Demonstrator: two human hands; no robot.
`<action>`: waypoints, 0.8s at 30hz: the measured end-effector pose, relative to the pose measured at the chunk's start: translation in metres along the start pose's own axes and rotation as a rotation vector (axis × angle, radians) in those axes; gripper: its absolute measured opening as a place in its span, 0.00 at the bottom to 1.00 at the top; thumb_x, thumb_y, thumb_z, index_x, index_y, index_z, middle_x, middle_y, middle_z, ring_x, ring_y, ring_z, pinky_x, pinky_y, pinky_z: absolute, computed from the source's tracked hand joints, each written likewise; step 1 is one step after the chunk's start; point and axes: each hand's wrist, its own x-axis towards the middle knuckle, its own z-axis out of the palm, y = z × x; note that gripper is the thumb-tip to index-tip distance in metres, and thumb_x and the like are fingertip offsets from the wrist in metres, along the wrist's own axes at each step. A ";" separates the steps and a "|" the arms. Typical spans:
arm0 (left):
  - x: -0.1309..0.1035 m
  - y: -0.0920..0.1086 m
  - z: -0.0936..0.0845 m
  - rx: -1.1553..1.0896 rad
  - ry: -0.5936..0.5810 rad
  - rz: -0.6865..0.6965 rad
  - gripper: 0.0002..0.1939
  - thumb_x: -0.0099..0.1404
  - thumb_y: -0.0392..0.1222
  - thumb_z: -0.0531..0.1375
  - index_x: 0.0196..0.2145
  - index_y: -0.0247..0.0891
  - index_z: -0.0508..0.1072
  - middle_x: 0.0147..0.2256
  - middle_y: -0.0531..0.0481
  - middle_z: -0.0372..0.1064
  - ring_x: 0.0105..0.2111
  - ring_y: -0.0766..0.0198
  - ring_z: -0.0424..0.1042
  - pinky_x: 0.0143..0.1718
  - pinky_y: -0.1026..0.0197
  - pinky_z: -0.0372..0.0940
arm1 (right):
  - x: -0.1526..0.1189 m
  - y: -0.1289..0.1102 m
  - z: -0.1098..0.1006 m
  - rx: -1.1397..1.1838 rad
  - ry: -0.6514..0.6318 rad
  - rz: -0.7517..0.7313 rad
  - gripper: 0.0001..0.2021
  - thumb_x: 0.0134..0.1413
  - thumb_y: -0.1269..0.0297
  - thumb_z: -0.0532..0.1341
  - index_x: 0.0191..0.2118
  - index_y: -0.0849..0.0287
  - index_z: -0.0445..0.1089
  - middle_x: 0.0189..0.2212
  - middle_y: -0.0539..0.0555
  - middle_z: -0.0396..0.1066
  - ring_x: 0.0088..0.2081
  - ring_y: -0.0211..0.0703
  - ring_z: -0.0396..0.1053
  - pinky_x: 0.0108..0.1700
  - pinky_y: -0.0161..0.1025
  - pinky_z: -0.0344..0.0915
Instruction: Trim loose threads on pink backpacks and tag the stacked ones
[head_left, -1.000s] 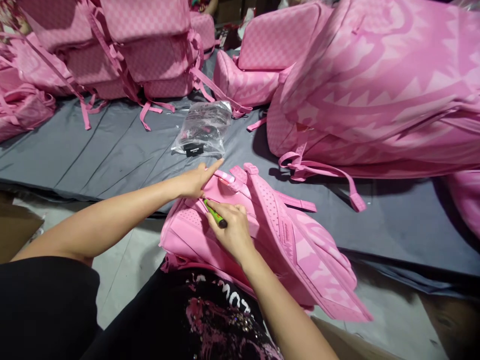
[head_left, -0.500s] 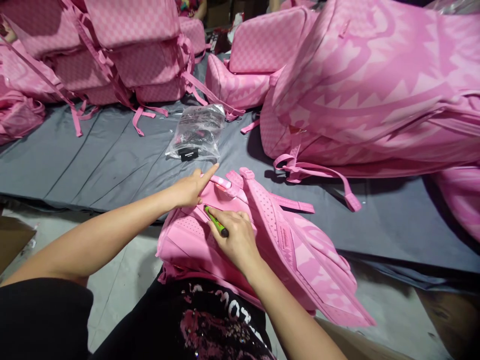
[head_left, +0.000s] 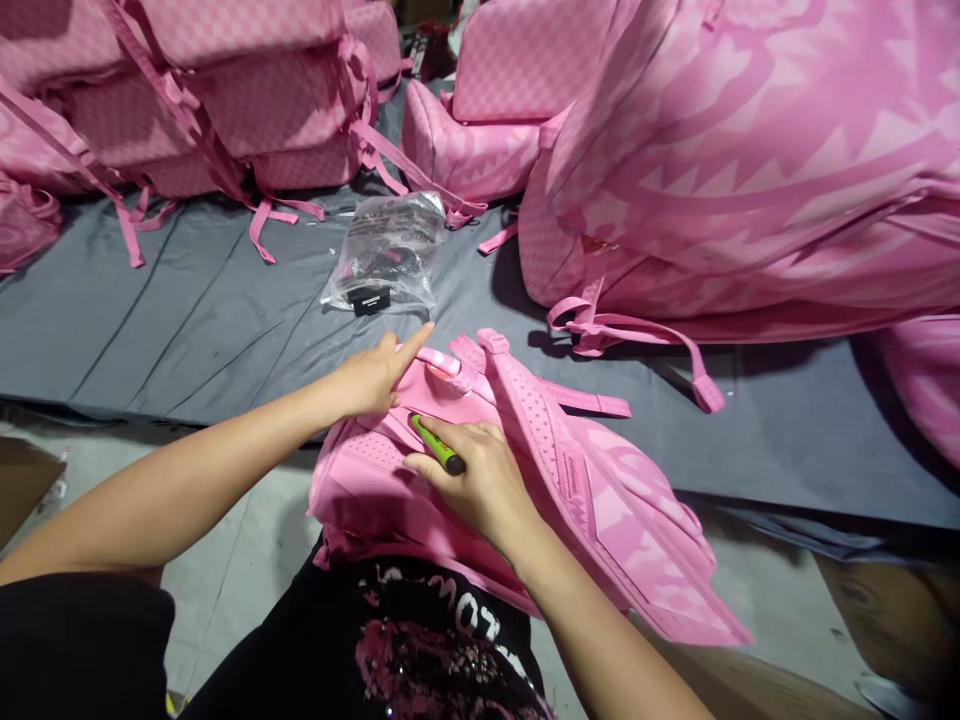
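A pink backpack [head_left: 442, 510] lies across the table's front edge and against my body, its perforated straps upward. My left hand [head_left: 375, 378] grips the upper edge of this backpack near the top handle [head_left: 437, 360], with the index finger stretched out. In my right hand [head_left: 480, 470] is a green marker [head_left: 437, 443] with a black end, its other end pointing at the backpack's panel just below my left hand. The marker's far tip is at the fabric; whether it touches cannot be made out.
On the grey-covered table [head_left: 217, 330] lies a clear plastic bag [head_left: 390, 255] with dark contents. Stacked pink checkered bags [head_left: 277, 110] stand at the back left. A large pink backpack [head_left: 735, 170] fills the right, with a smaller bag [head_left: 480, 150] beside it.
The view has shifted slightly, so the bags at the back sit higher and further left. My right hand and the marker have moved a little to the right. My left hand keeps its grip.
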 end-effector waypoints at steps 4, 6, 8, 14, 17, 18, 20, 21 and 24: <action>0.000 0.000 0.000 -0.006 0.001 0.005 0.55 0.60 0.38 0.62 0.69 0.46 0.25 0.55 0.39 0.56 0.39 0.58 0.72 0.37 0.61 0.64 | 0.003 -0.005 0.010 0.020 0.096 0.032 0.13 0.57 0.62 0.65 0.48 0.54 0.75 0.38 0.53 0.80 0.37 0.49 0.76 0.45 0.47 0.61; 0.001 0.000 0.000 -0.005 0.002 0.001 0.54 0.60 0.38 0.61 0.69 0.47 0.26 0.56 0.39 0.56 0.39 0.58 0.72 0.37 0.61 0.64 | 0.005 -0.006 0.016 0.084 0.150 0.018 0.13 0.56 0.67 0.65 0.47 0.54 0.75 0.39 0.52 0.80 0.37 0.46 0.76 0.46 0.47 0.60; 0.001 0.000 0.000 -0.002 0.005 -0.007 0.54 0.60 0.37 0.61 0.69 0.47 0.26 0.55 0.39 0.56 0.40 0.58 0.72 0.38 0.60 0.64 | 0.007 -0.004 0.019 0.142 0.155 -0.003 0.13 0.54 0.68 0.65 0.47 0.53 0.75 0.40 0.51 0.80 0.37 0.45 0.75 0.47 0.47 0.60; 0.002 0.002 0.001 -0.004 0.004 -0.029 0.54 0.60 0.39 0.62 0.69 0.49 0.27 0.55 0.40 0.56 0.42 0.56 0.73 0.38 0.60 0.65 | 0.007 0.002 0.017 0.092 0.164 -0.010 0.11 0.52 0.70 0.64 0.42 0.53 0.73 0.35 0.52 0.80 0.37 0.47 0.74 0.43 0.44 0.64; 0.002 0.002 0.002 0.003 0.009 -0.033 0.54 0.60 0.38 0.61 0.69 0.49 0.26 0.55 0.40 0.57 0.42 0.56 0.73 0.38 0.60 0.65 | 0.009 0.003 0.020 0.185 0.207 -0.062 0.13 0.51 0.75 0.61 0.41 0.53 0.74 0.39 0.51 0.80 0.41 0.46 0.76 0.47 0.46 0.62; 0.001 0.002 0.002 0.001 0.013 -0.029 0.54 0.60 0.38 0.61 0.69 0.49 0.27 0.55 0.41 0.57 0.42 0.56 0.73 0.39 0.60 0.65 | 0.009 0.003 0.020 0.220 0.200 -0.084 0.14 0.51 0.77 0.61 0.41 0.53 0.74 0.40 0.50 0.80 0.42 0.45 0.76 0.48 0.46 0.62; 0.001 0.002 0.002 -0.005 0.022 -0.023 0.54 0.60 0.37 0.62 0.69 0.48 0.27 0.54 0.41 0.57 0.42 0.56 0.73 0.39 0.60 0.65 | 0.008 0.005 0.019 0.234 0.178 -0.120 0.15 0.50 0.79 0.60 0.41 0.53 0.75 0.41 0.50 0.80 0.41 0.45 0.77 0.47 0.45 0.63; 0.001 0.003 0.002 -0.006 0.023 -0.023 0.54 0.60 0.38 0.62 0.69 0.48 0.28 0.54 0.41 0.57 0.42 0.56 0.73 0.39 0.59 0.65 | 0.007 0.005 0.018 0.214 0.182 -0.130 0.15 0.51 0.79 0.60 0.41 0.53 0.75 0.41 0.51 0.80 0.40 0.45 0.77 0.46 0.45 0.63; 0.001 0.003 0.001 0.000 0.017 -0.026 0.53 0.60 0.38 0.62 0.70 0.47 0.28 0.55 0.40 0.57 0.42 0.55 0.73 0.39 0.59 0.65 | 0.003 0.006 0.019 0.151 0.258 -0.128 0.13 0.53 0.76 0.60 0.41 0.53 0.75 0.41 0.52 0.80 0.40 0.46 0.78 0.45 0.46 0.62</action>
